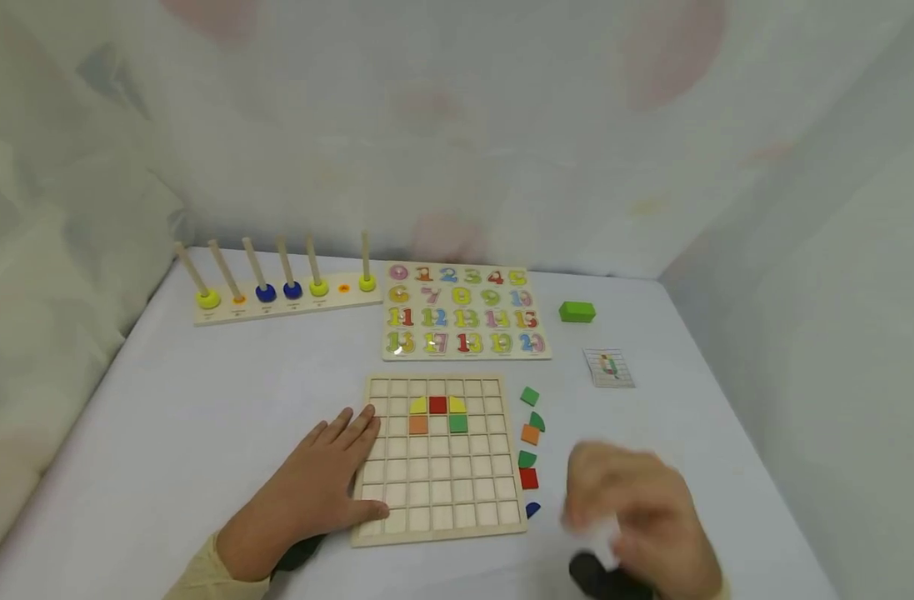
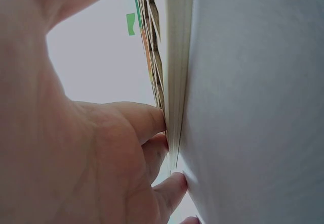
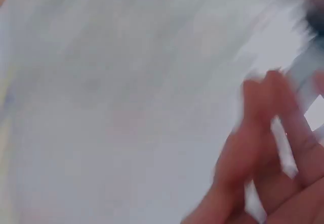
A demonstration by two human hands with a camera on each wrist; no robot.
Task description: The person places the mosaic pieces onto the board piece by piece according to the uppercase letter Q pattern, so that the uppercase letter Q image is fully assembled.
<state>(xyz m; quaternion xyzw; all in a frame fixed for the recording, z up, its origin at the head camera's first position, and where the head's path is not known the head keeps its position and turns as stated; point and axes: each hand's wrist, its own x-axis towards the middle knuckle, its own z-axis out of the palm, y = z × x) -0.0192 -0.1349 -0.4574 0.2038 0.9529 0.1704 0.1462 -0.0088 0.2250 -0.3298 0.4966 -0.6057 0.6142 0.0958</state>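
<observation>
A square wooden grid board (image 1: 442,536) lies in front of me. Near its top sit a red square (image 1: 437,405) between two yellow pieces (image 1: 418,406), with an orange square (image 1: 419,425) and a green square (image 1: 458,424) below. My left hand (image 1: 317,479) rests on the board's left side, fingers extended and thumb over the lower left corner. In the left wrist view its fingertips (image 2: 158,120) touch the board's edge. Blurred, my right hand (image 1: 636,508) hovers right of the board, fingers loosely bent. No piece shows in it in the right wrist view.
Along the board's right side lie loose pieces: green square (image 1: 530,396), green quarter-rounds (image 1: 527,459), orange square (image 1: 530,434), red square (image 1: 528,478), blue piece (image 1: 532,509). Behind are a number puzzle (image 1: 467,353), peg stand (image 1: 292,310), green block (image 1: 577,312) and pattern card (image 1: 609,367).
</observation>
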